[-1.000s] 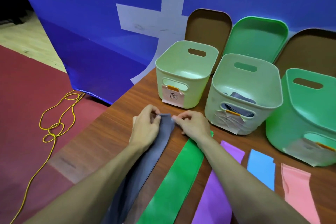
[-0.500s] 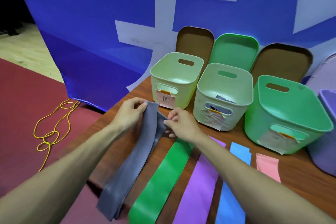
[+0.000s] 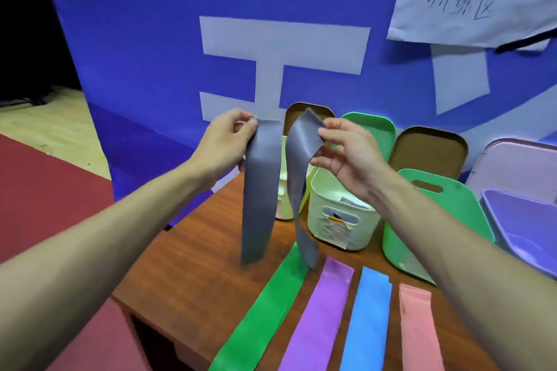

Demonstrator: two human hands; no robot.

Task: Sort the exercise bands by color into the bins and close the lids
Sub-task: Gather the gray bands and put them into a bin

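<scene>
Item: flat grey rubber exercise band [image 3: 260, 190], pinched in my left hand [image 3: 224, 141] and right hand [image 3: 346, 153], unbinned; four coloured bands [image 3: 319, 319] near me unsorted, lids open.

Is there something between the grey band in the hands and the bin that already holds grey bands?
Nothing visible blocks it. The grey band hangs from both hands just left of the open cream bin; its lid is off.
</scene>
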